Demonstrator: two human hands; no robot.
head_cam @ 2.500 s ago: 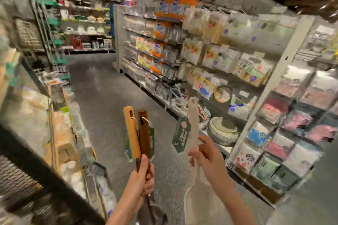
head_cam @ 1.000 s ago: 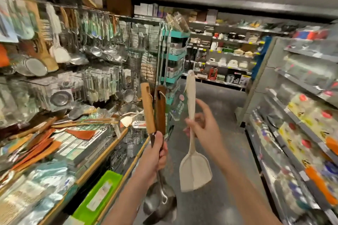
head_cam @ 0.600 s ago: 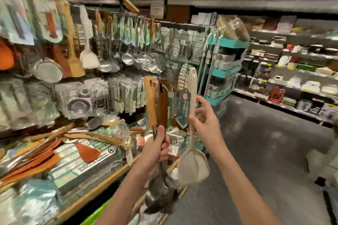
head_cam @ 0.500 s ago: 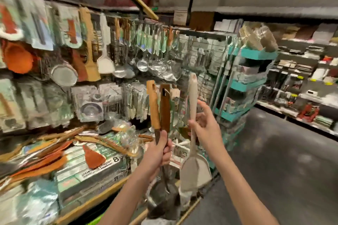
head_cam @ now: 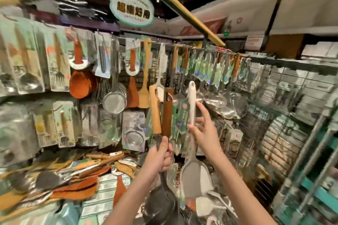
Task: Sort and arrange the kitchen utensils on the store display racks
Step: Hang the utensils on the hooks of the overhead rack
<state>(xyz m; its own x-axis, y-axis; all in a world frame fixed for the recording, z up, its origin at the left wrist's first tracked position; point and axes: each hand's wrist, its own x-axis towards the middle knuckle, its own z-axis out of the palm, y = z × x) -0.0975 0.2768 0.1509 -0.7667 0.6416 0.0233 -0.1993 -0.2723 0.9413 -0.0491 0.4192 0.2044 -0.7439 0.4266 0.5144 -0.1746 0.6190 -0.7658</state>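
Observation:
My left hand (head_cam: pixel 161 157) grips the metal shafts of two ladles held upright, one with a light wooden handle (head_cam: pixel 155 109) and one with a dark brown handle (head_cam: pixel 167 111); their steel bowls (head_cam: pixel 161 204) hang below my fist. My right hand (head_cam: pixel 204 131) pinches the cream handle of a white spatula (head_cam: pixel 192 100), its index finger stretched up along the handle, the blade (head_cam: pixel 193 181) hanging down. Green tags dangle between the utensils. All three are raised before the display rack (head_cam: pixel 164 45) of hanging utensils.
Hooks hold packaged tools, wire strainers (head_cam: pixel 115 100), orange spatulas (head_cam: pixel 80 84), a wooden turner (head_cam: pixel 145 78) and steel ladles (head_cam: pixel 215 98). A shelf below (head_cam: pixel 76 173) is piled with loose wooden and orange utensils. A wire grid rack (head_cam: pixel 285 115) stands right. An oval sign (head_cam: pixel 132 8) hangs overhead.
The view has swung left and upward from the aisle to face the hanging rack. Both hands stayed raised with the same utensils, now closer to the hooks.

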